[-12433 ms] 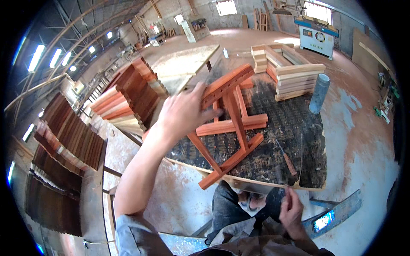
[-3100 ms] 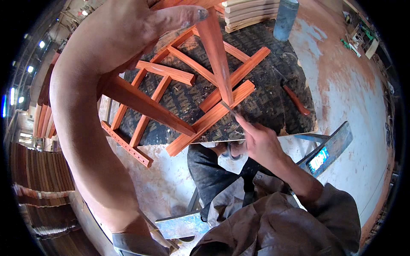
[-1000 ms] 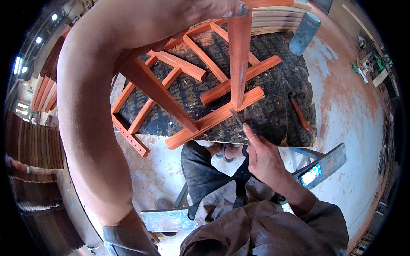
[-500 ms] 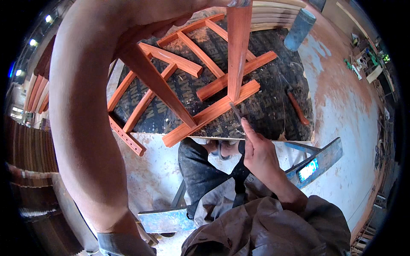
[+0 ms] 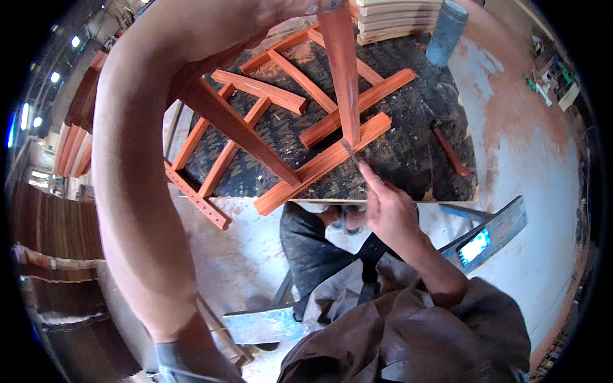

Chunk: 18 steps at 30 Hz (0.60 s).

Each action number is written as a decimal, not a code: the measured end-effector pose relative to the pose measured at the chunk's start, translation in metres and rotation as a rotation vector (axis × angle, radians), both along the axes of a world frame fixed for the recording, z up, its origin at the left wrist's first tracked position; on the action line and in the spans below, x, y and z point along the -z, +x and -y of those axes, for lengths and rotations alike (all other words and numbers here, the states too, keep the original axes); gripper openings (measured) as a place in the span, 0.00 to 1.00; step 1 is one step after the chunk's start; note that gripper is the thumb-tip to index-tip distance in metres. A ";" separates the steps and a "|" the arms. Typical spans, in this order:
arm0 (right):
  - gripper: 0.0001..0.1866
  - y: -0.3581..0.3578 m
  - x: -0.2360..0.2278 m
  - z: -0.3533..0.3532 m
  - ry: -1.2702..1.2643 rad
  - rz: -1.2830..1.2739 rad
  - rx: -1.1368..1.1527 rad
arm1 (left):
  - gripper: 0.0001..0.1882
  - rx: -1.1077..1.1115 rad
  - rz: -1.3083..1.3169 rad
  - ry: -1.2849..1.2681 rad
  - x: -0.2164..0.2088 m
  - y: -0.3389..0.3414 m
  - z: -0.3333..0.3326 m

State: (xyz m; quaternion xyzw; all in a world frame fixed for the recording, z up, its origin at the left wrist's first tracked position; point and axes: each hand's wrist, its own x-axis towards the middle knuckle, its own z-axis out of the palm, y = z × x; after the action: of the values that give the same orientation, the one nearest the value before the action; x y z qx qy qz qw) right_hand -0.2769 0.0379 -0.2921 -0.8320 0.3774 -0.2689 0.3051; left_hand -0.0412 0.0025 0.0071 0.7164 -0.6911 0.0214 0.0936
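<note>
A reddish wooden frame [image 5: 242, 137] stands tilted over the bench. Its two long legs meet a crossbar [image 5: 325, 164] near the front. My left arm curves up along the left side, and my left hand [image 5: 281, 11] is closed on the frame's raised upper part; its fingers are partly cut off by the picture's top edge. In my right hand [image 5: 393, 214] is a thin, dark, narrow-bladed tool [image 5: 350, 154], gripped with the index finger stretched along it. The tool's tip touches the joint of the right leg and the crossbar. Its handle is hidden in my palm.
More wooden frames [image 5: 303, 82] lie on the black printed board [image 5: 408, 163]. A wooden-handled tool [image 5: 451, 153] rests at its right. Behind stand a blue cylinder [image 5: 446, 35] and stacked pale slats [image 5: 396, 22]. A lit phone [image 5: 474, 247] lies on the blue bench [image 5: 504, 226].
The view has shifted slightly, so the scene sits a little differently. My left hand keeps hold of the frame, and the tool in my right hand stays at the same joint.
</note>
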 end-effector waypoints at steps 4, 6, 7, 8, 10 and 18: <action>0.28 -0.027 -0.003 -0.027 0.058 0.091 0.007 | 0.32 0.010 -0.026 -0.005 0.008 -0.009 0.012; 0.26 -0.029 -0.006 -0.034 0.135 0.136 -0.005 | 0.32 -0.029 -0.014 -0.041 0.007 -0.026 0.011; 0.26 -0.028 -0.009 -0.036 0.137 0.131 -0.016 | 0.32 -0.054 -0.014 -0.061 0.006 -0.036 0.009; 0.26 -0.027 -0.013 -0.038 0.138 0.125 -0.028 | 0.32 -0.090 0.024 -0.056 0.002 -0.046 0.007; 0.26 -0.030 -0.017 -0.037 0.144 0.129 -0.036 | 0.33 -0.098 0.061 -0.187 0.014 -0.076 0.001; 0.28 -0.023 0.012 -0.034 -0.009 0.195 -0.010 | 0.42 0.292 0.061 0.007 0.017 -0.023 0.018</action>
State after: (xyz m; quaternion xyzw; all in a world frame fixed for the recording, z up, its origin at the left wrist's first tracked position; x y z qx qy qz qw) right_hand -0.2995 0.0720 -0.3039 -0.8051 0.3403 -0.3491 0.3379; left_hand -0.0646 -0.0151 -0.0101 0.6074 -0.7906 0.0271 0.0722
